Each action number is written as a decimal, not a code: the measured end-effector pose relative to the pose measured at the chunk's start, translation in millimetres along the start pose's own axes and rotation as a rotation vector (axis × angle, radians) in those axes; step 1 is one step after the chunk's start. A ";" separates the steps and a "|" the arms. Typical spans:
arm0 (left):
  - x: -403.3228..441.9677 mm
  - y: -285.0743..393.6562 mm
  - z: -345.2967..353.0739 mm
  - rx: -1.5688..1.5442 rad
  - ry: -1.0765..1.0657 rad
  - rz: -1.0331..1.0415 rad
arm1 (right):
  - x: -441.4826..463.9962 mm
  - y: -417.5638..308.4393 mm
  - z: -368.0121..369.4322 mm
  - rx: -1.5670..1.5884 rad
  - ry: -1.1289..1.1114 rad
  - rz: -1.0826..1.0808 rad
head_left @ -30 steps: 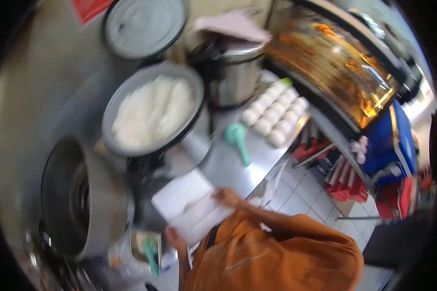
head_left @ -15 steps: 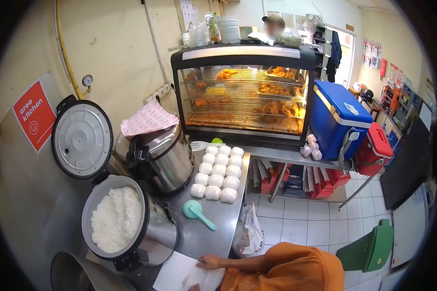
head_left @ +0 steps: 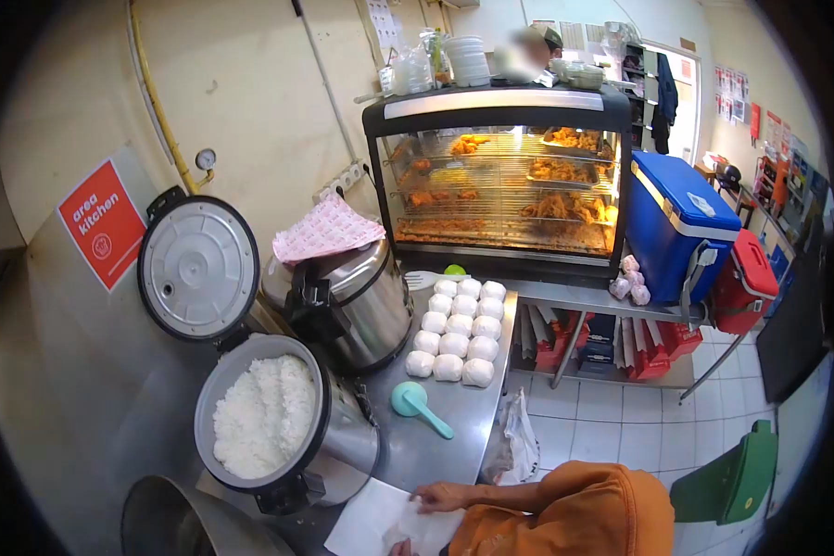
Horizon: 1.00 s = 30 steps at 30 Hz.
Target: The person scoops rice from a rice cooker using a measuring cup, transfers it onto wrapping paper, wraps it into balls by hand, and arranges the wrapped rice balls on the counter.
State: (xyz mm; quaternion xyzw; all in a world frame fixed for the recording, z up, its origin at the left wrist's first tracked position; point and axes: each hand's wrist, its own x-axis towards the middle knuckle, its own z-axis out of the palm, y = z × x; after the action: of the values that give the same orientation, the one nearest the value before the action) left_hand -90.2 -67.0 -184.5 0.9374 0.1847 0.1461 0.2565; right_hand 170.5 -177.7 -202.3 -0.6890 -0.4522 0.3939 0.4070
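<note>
My right hand [head_left: 440,498] lies on a white sheet of paper [head_left: 366,524] at the table's front, its bent fingers gripping the paper's edge. Only the fingertips of my left hand [head_left: 400,549] show at the bottom edge, touching the paper; whether they grip it is hidden. Left of the paper stands an open rice cooker [head_left: 350,422] full of white rice [head_left: 267,414]. A teal rice scoop [head_left: 422,408] rests on the steel table beyond my hands. Behind it sit several white paper-wrapped bundles [head_left: 454,343] in rows.
A closed cooker [head_left: 366,320] with pink printed paper [head_left: 327,230] stands behind the open one. A heated display case [head_left: 500,199] holds fried food. A blue cooler [head_left: 681,227] stands beside it, and a green bin [head_left: 727,482] at right. A metal pot [head_left: 162,519] is lower left. Behind the case is another person.
The whole view has shifted to the right and slightly as the head turned. My hands stay at the white paper. The person behind the display case has changed posture.
</note>
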 end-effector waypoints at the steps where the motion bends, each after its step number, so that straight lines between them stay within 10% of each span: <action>1: -1.4 -0.5 -1.9 -0.025 0.004 0.002 | 9.3 -2.8 2.5 0.055 0.048 -0.019; 12: 7.5 -17.6 -1.2 -0.088 0.046 0.040 | 90.6 10.8 26.2 0.056 0.311 -0.139; 19: 17.4 -13.4 -6.3 -0.013 0.066 0.003 | 106.7 3.6 13.0 0.361 0.096 0.003; 22: 31.8 -20.1 -9.1 0.053 0.127 0.093 | 134.0 12.6 9.9 -0.522 -0.038 0.083; 24: 40.4 -13.5 -12.4 0.028 0.133 0.022 | 140.7 20.2 11.9 -0.590 -0.011 -0.239; 26: 46.1 -13.1 -15.6 -0.022 0.141 -0.053 | 158.6 22.7 6.5 -0.496 -0.337 -0.236; 30: 54.7 -18.8 -22.0 0.000 0.126 -0.042 | 165.7 6.9 27.7 -0.608 -0.273 -0.320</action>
State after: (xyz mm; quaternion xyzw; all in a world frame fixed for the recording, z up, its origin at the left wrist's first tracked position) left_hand -54.8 -19.5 -166.7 0.9223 0.2198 0.1994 0.2475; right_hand 193.9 -17.4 -247.6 -0.6402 -0.7006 0.2613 0.1759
